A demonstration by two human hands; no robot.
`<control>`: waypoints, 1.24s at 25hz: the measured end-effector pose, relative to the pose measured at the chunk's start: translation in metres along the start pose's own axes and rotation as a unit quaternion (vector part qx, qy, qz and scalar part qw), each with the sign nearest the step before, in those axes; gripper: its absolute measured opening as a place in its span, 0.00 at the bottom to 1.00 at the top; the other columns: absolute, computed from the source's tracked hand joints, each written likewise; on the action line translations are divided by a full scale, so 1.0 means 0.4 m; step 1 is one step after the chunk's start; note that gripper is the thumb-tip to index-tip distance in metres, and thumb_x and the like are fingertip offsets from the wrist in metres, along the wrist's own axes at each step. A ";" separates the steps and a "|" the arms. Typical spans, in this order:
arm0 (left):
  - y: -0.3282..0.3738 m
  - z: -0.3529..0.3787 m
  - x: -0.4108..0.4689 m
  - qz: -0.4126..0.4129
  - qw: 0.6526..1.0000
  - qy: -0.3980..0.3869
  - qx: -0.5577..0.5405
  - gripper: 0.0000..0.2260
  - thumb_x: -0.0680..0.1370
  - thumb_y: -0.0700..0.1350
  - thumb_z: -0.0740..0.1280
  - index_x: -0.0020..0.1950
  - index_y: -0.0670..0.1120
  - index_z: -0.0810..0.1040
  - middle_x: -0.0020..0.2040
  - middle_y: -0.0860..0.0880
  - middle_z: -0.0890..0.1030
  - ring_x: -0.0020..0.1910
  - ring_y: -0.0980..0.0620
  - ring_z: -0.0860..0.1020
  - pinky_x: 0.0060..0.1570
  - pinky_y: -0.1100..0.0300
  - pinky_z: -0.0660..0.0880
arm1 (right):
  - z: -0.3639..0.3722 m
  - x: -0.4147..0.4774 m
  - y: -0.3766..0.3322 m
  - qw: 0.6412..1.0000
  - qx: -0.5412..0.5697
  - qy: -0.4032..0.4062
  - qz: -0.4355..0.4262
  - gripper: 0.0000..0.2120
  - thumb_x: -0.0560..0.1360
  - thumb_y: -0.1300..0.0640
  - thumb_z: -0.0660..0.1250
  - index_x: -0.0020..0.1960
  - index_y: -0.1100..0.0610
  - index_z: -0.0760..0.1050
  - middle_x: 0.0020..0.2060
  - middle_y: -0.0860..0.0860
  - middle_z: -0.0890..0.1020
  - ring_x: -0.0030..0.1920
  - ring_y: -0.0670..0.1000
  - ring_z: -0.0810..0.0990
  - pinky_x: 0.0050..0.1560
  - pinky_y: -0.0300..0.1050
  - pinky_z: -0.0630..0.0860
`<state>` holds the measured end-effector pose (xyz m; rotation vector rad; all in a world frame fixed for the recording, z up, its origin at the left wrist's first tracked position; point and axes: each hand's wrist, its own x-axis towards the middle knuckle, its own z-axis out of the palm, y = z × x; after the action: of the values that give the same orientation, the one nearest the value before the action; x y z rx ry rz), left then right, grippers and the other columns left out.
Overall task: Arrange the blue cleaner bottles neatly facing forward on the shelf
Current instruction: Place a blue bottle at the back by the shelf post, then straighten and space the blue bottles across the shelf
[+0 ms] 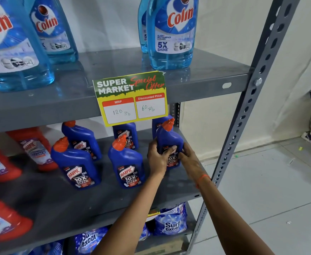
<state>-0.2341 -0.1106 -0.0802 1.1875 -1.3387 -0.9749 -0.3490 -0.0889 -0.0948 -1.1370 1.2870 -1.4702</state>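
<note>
- The blue bottle being fixed stood at the right end of the middle shelf, near the front. It had an orange cap, and its label looked mostly turned to the front, though hands hid part of it.
- The left hand held the bottle's left side. Its thumb lay across the label and its other fingers were wrapped round the bottle.
- The right hand held the bottle's right side, low down. Its fingers were curled tight on the bottle, not spread open.
- Both hands were squeezed on this one bottle, so I think it was being turned or set straight.
- Two more blue bottles, the front middle bottle and the front left bottle, stood in the front row with labels facing out. They looked done.
- More blue bottles stood behind them. One back bottle looked turned a bit, so some work may have been left.
- Another blue bottle stood right behind the held one, but I could not tell which way it faced.
- A yellow price sign hung from the shelf above.
</note>
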 end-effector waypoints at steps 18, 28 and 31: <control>-0.124 -0.054 -0.224 0.037 0.985 -0.102 0.131 0.13 0.78 0.44 0.63 0.60 0.41 0.71 0.55 0.42 0.79 0.52 0.50 0.77 0.45 0.72 0.67 | -0.015 -0.161 0.084 0.974 -0.142 0.135 0.112 0.16 0.74 0.71 0.53 0.58 0.62 0.70 0.50 0.57 0.79 0.48 0.54 0.76 0.47 0.46 0.72; -0.121 -0.056 -0.241 0.048 0.978 -0.094 0.181 0.14 0.78 0.45 0.64 0.60 0.40 0.72 0.56 0.40 0.80 0.54 0.44 0.78 0.47 0.60 0.71 | 0.007 -0.200 0.083 0.971 -0.140 0.167 0.100 0.16 0.73 0.70 0.53 0.58 0.62 0.70 0.51 0.58 0.80 0.48 0.55 0.77 0.48 0.48 0.74; -0.111 -0.051 -0.257 0.046 0.978 -0.076 0.190 0.14 0.77 0.44 0.64 0.60 0.40 0.72 0.56 0.40 0.80 0.54 0.43 0.78 0.47 0.58 0.71 | 0.017 -0.206 0.064 0.973 -0.130 0.163 0.100 0.16 0.73 0.71 0.53 0.59 0.64 0.69 0.51 0.58 0.79 0.49 0.55 0.77 0.48 0.47 0.72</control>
<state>-0.2124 -0.0159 -0.1399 1.3389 -1.7428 -0.7755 -0.3232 -0.0132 -0.1280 -0.9179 1.8109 -1.4030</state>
